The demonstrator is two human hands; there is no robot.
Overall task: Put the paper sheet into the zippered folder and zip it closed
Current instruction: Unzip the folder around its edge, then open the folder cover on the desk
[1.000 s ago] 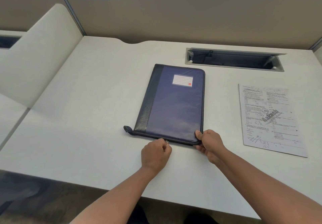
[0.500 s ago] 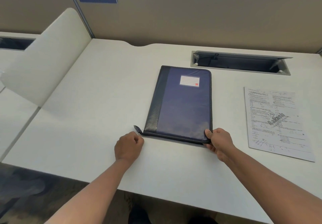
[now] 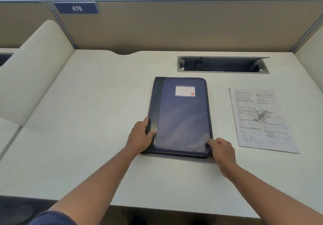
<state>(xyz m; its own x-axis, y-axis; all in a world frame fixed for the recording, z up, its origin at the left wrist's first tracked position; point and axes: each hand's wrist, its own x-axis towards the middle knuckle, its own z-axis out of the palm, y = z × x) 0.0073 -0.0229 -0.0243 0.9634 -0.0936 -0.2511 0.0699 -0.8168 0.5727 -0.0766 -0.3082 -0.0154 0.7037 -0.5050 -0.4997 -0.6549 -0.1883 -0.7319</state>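
A dark blue zippered folder (image 3: 181, 118) with a white label lies flat on the white desk (image 3: 87, 137), cover down. My left hand (image 3: 140, 136) grips its left spine edge near the front, thumb on top. My right hand (image 3: 222, 150) pinches the front right corner of the folder. A printed paper sheet (image 3: 260, 119) with handwriting lies flat on the desk to the right of the folder, apart from it and untouched. The zipper pull is not visible.
An open cable tray slot (image 3: 222, 65) sits in the desk behind the folder. Tan partition walls (image 3: 174, 27) close off the back, with a sign reading 476 (image 3: 76, 8). A cream divider (image 3: 36, 70) stands on the left.
My left hand drew the zipper pull leftward along the front edge to the left corner, then moved up onto the spine edge. My right hand stayed at the front right corner.
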